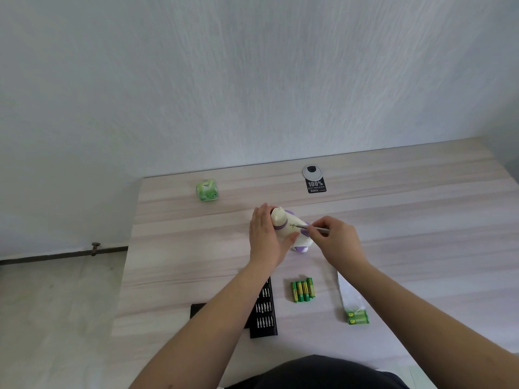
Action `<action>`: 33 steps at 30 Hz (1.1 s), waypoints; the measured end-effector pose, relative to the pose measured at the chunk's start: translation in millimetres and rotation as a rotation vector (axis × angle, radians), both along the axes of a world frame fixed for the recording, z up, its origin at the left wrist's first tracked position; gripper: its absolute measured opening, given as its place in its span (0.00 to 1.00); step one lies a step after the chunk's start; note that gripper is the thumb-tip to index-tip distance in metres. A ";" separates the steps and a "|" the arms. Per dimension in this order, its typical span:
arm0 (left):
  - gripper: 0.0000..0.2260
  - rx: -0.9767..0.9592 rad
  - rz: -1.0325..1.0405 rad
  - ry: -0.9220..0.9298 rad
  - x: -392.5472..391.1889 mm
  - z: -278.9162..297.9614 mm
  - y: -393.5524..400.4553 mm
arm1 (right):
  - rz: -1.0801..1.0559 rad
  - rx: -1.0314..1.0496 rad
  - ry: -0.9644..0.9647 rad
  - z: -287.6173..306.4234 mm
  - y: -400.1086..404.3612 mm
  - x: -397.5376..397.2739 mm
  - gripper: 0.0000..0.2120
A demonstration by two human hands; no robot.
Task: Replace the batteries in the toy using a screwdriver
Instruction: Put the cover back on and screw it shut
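pale wood-grain table (393,220) is set against a white textured wall (252,80), and the work is done near its middle. a white and purple toy (292,231) is laid on its side there and is held steady by the left hand (265,237), whose fingers are wrapped over the head end while the thumb is pressed against the body. a slim screwdriver (311,229) is pinched by the curled fingers of the right hand (332,237), and its tip is set against the toy's underside, seemingly at a small screw; the screw itself is too small to be made out. a loose group of green batteries (303,290) is lying nearer the person, and two more (358,318) are seen at the end of a clear packet (346,293). a black case of bits (264,307) is partly hidden under the left forearm.

the cover screw appears to be the step in hand. the shaft should be kept in line with the screw, steady downward pressure should be kept so the tip is not cammed out, and the toy should be braced firmly so it is not rolled.
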State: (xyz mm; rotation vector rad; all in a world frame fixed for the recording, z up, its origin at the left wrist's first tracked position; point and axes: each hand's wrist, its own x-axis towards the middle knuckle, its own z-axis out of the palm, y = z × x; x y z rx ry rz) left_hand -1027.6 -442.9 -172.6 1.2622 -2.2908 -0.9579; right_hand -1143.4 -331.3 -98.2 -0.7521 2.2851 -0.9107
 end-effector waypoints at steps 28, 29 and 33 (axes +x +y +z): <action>0.41 0.029 -0.008 -0.020 -0.9 1.6 0.7 | 0.116 0.078 0.151 -0.2 -14.1 -4.8 0.06; 0.41 0.036 -0.007 -0.018 -0.9 2.0 1.1 | 0.149 0.100 0.191 1.4 -16.8 -6.3 0.06; 0.42 0.053 0.009 0.007 -0.6 4.1 2.6 | 0.311 0.211 0.325 12.7 -33.0 -14.9 0.07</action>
